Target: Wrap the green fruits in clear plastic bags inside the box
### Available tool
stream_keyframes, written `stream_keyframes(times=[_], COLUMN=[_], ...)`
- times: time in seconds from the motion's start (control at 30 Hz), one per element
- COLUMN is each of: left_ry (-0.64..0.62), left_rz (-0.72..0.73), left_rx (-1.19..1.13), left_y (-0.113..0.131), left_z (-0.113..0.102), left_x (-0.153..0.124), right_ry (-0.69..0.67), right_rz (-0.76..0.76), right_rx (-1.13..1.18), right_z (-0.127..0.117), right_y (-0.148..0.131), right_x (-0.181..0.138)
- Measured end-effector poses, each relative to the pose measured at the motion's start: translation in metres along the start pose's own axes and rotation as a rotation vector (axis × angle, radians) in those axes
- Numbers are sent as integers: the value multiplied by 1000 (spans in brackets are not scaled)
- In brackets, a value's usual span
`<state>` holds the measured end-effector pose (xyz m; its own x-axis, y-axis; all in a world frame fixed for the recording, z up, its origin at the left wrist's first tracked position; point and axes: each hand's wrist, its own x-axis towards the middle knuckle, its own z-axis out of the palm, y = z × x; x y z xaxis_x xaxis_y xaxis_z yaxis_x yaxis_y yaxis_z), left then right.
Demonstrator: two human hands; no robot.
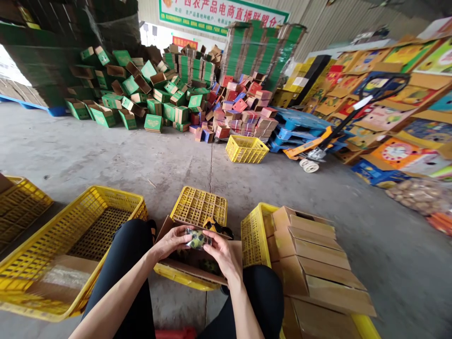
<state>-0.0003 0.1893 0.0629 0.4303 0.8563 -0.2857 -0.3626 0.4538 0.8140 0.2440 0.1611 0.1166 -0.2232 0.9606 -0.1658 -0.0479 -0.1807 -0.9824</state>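
Note:
A small clear-plastic packet (pixel 198 239) with a green and dark pattern is held up between my two hands. My left hand (pixel 175 243) pinches its left end, and the fingers of my right hand (pixel 222 250) grip the right end. Just below is a topless cardboard box (pixel 238 254), with dark and greenish things inside, partly hidden by my hands. It rests on an upturned yellow crate (pixel 201 206) between my knees. Behind the box lies an orange and black tool (pixel 216 226), perhaps a tape dispenser.
On my right stands a yellow crate (pixel 254 235) filled with folded cardboard boxes (pixel 318 254). A yellow crate (pixel 116 195) at my left holds cardboard and clear plastic. Further off are a lone yellow crate (pixel 247 149), a pallet jack (pixel 318 146) and heaped green boxes (pixel 153 122).

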Motion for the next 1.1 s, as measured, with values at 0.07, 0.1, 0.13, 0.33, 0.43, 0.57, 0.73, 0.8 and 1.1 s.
stream_keyframes(times=[0.07, 0.1, 0.13, 0.33, 0.43, 0.57, 0.73, 0.8, 1.1], left_ry=[-17, -27, -35, -79, -110, -121, -160, -177, -119], left_rz=[16, 28, 42, 129, 119, 121, 13, -32, 14], left_rx=[-15, -21, -24, -4, 5, -5, 12, 19, 5], left_y=[2, 2, 3, 2, 0, 0, 2, 3, 1], left_z=[0, 1, 1, 1, 2, 4, 3, 2, 1], left_x=[0, 0, 0, 1, 2, 1, -4, -5, -1], right_ry=[-20, -31, -42, -44, -48, -22, 18, 27, 36], right_rz=[4, 2, 1, 36, 60, 64, 56, 53, 71], right_rx=[29, 45, 58, 2, -7, 41, 55, 54, 107], right_z=[0, -1, -1, -4, -3, -2, -3, -4, -7], right_y=[-3, -3, -4, 1, 3, 1, 1, 3, 12], right_x=[-1, -1, -1, 0, 0, -1, -1, 0, 4])
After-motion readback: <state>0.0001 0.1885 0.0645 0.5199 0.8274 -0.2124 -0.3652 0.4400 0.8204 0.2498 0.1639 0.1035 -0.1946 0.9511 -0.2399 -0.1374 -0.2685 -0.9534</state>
